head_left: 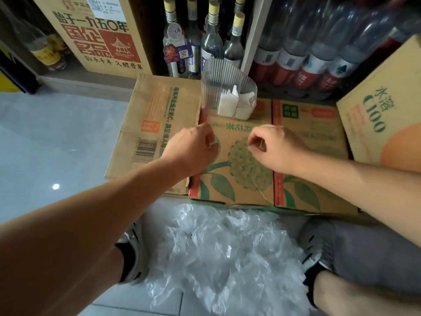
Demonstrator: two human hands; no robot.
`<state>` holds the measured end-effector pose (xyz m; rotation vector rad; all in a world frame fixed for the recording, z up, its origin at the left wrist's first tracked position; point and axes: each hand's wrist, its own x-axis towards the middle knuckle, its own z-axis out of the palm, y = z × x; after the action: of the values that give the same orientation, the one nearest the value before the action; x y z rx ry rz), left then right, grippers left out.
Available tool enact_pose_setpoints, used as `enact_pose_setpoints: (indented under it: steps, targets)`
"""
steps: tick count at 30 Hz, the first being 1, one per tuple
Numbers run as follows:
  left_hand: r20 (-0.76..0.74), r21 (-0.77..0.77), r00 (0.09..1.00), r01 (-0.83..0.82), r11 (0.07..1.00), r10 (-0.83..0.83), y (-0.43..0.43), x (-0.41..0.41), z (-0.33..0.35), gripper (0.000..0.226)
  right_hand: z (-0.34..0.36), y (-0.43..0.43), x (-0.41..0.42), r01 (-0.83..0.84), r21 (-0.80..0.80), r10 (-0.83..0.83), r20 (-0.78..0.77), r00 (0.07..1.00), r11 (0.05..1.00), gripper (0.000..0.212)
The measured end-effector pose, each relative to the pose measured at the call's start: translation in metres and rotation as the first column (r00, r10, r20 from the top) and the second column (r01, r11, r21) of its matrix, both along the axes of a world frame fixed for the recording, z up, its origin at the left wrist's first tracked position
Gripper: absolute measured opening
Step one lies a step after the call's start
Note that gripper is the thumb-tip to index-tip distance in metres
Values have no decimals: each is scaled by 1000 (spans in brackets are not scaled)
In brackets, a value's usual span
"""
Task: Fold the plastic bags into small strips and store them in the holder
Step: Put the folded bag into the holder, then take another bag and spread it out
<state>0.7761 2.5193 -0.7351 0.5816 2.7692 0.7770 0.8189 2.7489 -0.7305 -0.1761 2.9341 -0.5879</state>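
Clear ribbed holder [227, 87] on cardboard box [232, 179], folded white bags [234, 106] inside, left hand [193, 149] and right hand [273, 147] curled, any pinch unclear.

Pretty sure anyone would call this a little drinks shop or its stockroom. I'm down on a tiled floor [57, 137] with liquor bottles [211, 39] lined up in front, one with a price sticker [176, 54]. There are shrink-wrapped packs of bottled water [319, 53], printed drink cartons [98, 42] all around, and a heap of clear plastic bags [227, 252].
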Motion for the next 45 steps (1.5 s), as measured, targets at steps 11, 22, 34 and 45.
enact_pose_setpoints:
  steps: [11, 22, 34, 45]
  targets:
    - [331, -285, 890, 412, 865, -314, -46, 149, -70, 33, -67, -62, 167, -113, 28, 85, 487, 870, 993, 25]
    - [770, -57, 619, -172, 983, 153, -47, 161, -101, 18, -110, -101, 191, 245, -245, -62, 578, 814, 938, 77]
    - [658, 384, 753, -333, 861, -3, -25, 105, -27, 44, -15, -51, 129, 534, -605, -200, 532, 823, 590, 8]
    - [796, 536, 557, -472, 700, -235, 4, 30, 13, 21, 40, 32, 66, 634, -705, -149, 624, 767, 318, 20]
